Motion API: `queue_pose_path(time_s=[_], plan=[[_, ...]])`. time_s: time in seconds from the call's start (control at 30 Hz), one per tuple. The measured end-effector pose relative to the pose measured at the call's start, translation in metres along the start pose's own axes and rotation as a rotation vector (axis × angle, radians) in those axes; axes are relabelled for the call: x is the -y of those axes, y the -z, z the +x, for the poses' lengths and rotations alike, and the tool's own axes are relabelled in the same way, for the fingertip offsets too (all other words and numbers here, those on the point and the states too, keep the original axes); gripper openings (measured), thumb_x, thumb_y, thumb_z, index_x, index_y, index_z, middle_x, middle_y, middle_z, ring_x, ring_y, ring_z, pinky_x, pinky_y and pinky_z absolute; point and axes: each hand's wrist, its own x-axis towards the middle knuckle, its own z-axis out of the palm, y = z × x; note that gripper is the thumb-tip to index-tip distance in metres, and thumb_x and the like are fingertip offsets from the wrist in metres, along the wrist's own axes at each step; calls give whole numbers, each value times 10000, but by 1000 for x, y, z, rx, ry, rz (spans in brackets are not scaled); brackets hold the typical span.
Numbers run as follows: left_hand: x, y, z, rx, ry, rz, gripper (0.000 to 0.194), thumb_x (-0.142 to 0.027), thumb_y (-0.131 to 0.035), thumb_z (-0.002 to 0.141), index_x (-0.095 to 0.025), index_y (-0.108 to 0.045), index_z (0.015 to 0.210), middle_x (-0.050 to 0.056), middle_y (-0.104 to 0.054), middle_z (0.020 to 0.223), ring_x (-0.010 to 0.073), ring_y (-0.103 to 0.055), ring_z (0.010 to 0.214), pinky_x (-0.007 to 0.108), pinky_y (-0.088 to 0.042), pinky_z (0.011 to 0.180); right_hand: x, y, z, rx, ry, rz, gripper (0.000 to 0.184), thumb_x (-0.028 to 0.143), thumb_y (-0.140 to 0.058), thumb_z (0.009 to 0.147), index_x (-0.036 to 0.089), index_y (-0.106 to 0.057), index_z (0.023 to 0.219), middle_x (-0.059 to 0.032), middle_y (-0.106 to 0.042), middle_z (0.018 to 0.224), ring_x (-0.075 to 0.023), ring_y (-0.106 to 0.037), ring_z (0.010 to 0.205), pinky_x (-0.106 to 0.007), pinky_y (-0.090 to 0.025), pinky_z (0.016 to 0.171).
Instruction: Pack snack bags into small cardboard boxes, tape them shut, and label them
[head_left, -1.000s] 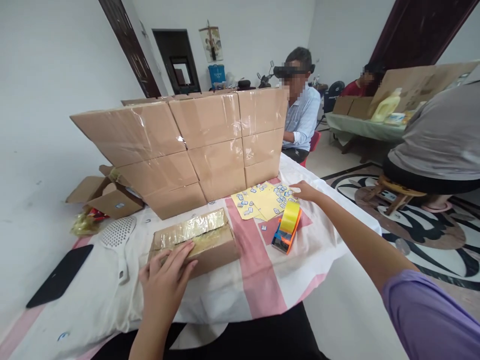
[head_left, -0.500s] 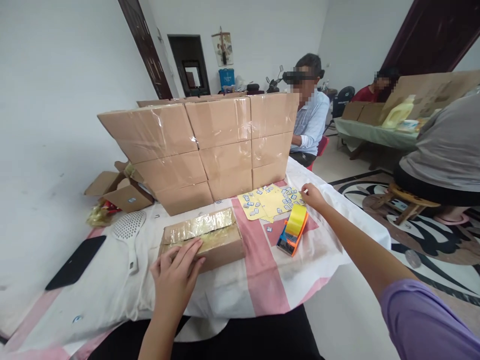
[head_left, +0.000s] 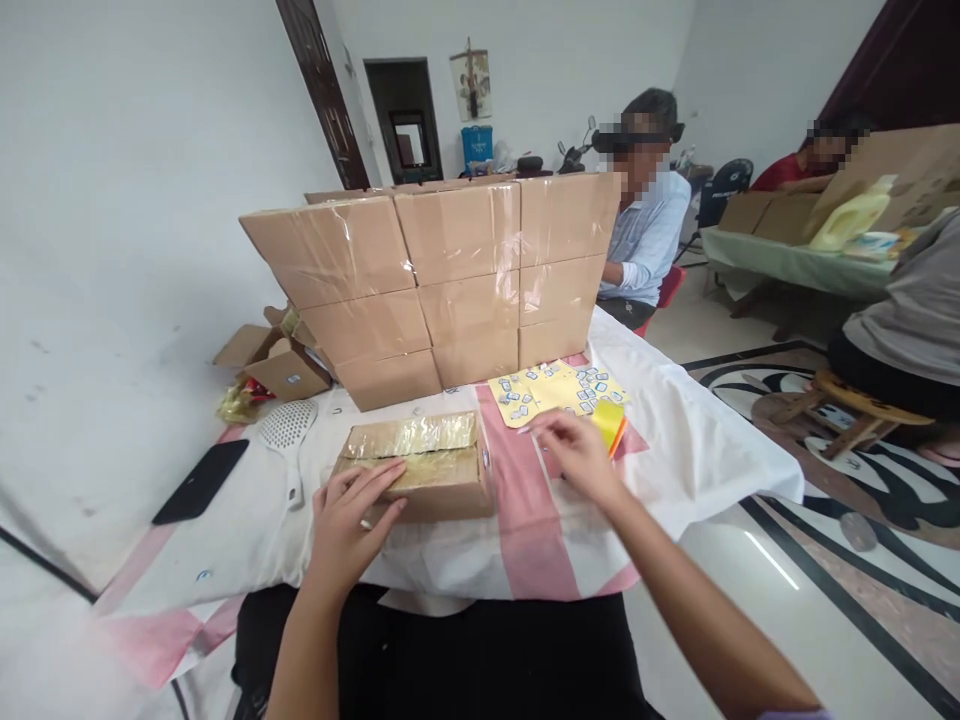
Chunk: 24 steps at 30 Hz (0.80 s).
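A small cardboard box, its top covered in shiny tape, lies on the white and pink tablecloth in front of me. My left hand rests flat on the box's near edge with its fingers spread. My right hand hovers just right of the box, thumb and forefinger pinched on what looks like a small sticker. Behind that hand, the yellow and orange tape dispenser is partly hidden. A yellow sheet with several blue and white stickers lies beyond it.
A wall of stacked taped cartons stands at the table's far side. A white slotted spoon, a black phone and an open carton lie to the left. A person in a light shirt sits behind; others sit at right near a stool.
My right hand has drawn back from the sticker sheet toward the small box, fingers now pinched. The view has shifted, so everything sits further right. My left hand stays on the box.
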Motion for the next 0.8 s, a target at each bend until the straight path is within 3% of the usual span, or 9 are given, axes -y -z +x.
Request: queue_pose_path(time_s=[0.1,0.23,0.33,0.47,0.8], plan=[[4,1,-2,41,9,6,330,-389,-585,954,-329,-731,1243,25,-739,1307,312,-602,1164,472,-338,1027,-11,-58,-31,19,-122,324,241,449,-703,879,208,-701,871,-64,-731,953,-198,-653,806,-329,-510,718],[11,-4,-6,-3,-70,11,332,-402,-613,958,-307,-713,1259,33,-744,1296,299,-594,1126,457,-333,1003,-38,-92,-37,-128,-203,467,305,520,-679,864,217,-651,883,-20,-660,819,-161,-574,660,-292,-468,605],[16,-8,-8,-68,-143,11,335,-403,-644,953,-297,-693,1267,41,-753,1276,294,-592,1097,450,-322,986,-49,-97,-36,-173,-207,489,275,496,-663,870,222,-653,887,-18,-666,826,-172,-601,710,-294,-487,652],[17,-10,-7,-69,-167,12,332,-384,-646,960,-298,-668,1279,49,-752,1272,300,-584,1090,459,-310,986,-52,-100,-41,-174,-178,450,207,421,-641,880,220,-686,873,-33,-689,860,-196,-647,811,-313,-506,744],[6,-5,-6,-62,-168,24,307,-370,-641,968,-286,-661,1263,61,-761,1240,310,-566,1085,480,-311,992,-53,-100,-45,-133,-114,342,154,298,-564,940,223,-693,906,-30,-670,915,-190,-635,863,-304,-474,765]])
